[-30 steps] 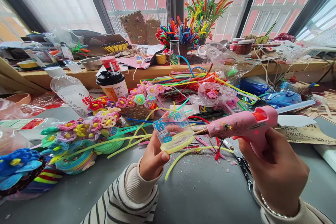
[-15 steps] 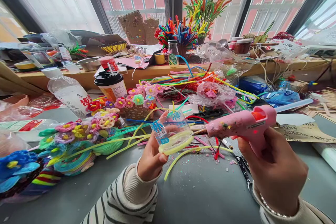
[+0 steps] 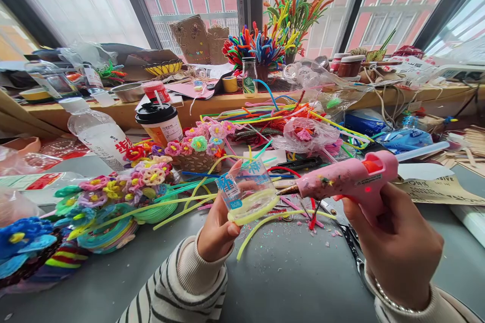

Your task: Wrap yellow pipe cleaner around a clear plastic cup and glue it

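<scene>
Centrally, the clear plastic cup (image 3: 261,174) tilts above the grey table (image 3: 288,287), its end bordered by a yellow-green band (image 3: 248,217) and turned toward you. Your left hand (image 3: 220,232) pinches the cup at its left side, thumb near the band, presumably to steady it while leaving the right edge exposed. Your right hand (image 3: 399,242) is wrapped around the handle of a pink glue gun (image 3: 348,179), apparently to aim its nozzle (image 3: 290,190) at that edge; whether the 2 touch cannot be told. Below the cup curves 1 yellow-green strip (image 3: 248,237); any join to the band is unclear. Scissors (image 3: 352,246) lie beside your right hand; fuzzy flowers (image 3: 113,186) cluster leftward, perhaps to avoid crowding your hands.
</scene>
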`<state>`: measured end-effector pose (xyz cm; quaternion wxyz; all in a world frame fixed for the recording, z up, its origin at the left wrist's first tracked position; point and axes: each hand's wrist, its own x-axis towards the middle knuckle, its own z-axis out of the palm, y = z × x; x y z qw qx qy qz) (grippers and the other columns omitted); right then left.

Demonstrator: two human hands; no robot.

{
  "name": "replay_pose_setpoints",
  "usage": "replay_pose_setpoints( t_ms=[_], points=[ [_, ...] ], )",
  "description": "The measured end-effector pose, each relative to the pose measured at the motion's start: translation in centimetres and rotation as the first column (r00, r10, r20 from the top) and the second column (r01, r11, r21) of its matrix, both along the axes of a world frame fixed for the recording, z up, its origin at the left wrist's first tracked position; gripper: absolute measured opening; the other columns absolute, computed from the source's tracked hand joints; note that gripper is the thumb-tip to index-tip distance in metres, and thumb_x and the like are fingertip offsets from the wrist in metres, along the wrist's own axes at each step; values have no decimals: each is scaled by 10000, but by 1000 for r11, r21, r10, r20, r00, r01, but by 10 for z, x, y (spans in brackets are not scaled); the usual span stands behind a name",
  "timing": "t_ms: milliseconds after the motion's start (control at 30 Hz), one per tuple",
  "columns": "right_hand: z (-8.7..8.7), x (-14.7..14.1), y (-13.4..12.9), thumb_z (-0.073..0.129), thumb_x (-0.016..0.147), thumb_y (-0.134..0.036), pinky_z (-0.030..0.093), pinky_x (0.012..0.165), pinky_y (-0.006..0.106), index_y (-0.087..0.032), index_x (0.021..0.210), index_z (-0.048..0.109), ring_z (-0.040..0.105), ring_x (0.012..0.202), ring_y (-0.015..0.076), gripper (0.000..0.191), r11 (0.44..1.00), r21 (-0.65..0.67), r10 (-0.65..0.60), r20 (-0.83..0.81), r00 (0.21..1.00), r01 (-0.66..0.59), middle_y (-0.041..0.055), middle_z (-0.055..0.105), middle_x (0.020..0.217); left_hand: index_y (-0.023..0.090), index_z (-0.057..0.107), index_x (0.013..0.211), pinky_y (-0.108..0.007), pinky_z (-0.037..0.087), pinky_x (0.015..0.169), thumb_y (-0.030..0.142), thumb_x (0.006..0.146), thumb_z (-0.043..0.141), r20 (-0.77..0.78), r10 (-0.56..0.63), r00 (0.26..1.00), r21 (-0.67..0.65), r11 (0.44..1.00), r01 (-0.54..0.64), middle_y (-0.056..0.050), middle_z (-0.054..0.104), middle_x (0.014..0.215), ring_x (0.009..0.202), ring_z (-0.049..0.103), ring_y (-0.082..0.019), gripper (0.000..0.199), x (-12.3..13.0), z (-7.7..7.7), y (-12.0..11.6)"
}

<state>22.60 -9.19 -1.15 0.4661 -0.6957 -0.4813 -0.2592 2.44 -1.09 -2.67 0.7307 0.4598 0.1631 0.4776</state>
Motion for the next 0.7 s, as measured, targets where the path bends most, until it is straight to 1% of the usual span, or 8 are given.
replay_pose_setpoints(
  t_ms=[233,333,433,533,633,700],
  points=[
    [1,0,0,560,749,-409,350,434,234,-111,869,598,468,407,102,323,1000,0,-3,11,1000,3,20,579,561,344,301,1298,-344,445,828,461,541,713,-17,-1,1000,38,999,2,-30,552,1030,985,539,-230,870,0,0,1],
    [2,0,1,554,754,-406,355,437,235,-112,866,598,476,411,104,318,1000,0,4,10,1000,-4,25,588,574,359,285,1303,-331,446,807,477,542,708,-28,5,1000,48,999,-4,-26,544,1047,930,556,-209,878,-1,1,0],
    [2,0,1,557,751,-407,362,440,235,-113,865,600,482,414,106,319,1000,-1,0,10,1000,0,29,596,586,389,256,1305,-321,434,821,480,537,710,-29,-4,1000,38,999,5,-10,536,1052,972,542,-212,897,-1,1,0],
    [0,0,1,559,747,-413,370,448,235,-109,879,601,489,421,109,335,1000,-5,-12,10,1000,12,32,599,591,385,279,1297,-323,427,832,480,542,706,-31,-18,999,46,999,19,-8,537,1045,979,538,-211,873,-2,1,0],
    [-2,2,2,558,731,-458,381,461,239,-111,888,601,493,433,115,383,999,-17,-31,-9,999,31,34,593,589,367,279,1302,-353,435,823,479,545,704,-11,-43,999,77,996,44,-19,539,1029,907,562,-206,875,-1,0,2],
    [-4,2,4,556,708,-510,390,469,247,-113,880,601,494,442,122,435,999,-29,-37,-46,998,36,39,591,593,363,240,1318,-366,446,810,475,538,708,19,-61,998,105,993,59,-26,546,1010,911,566,-218,917,-1,-1,3]
  ],
)
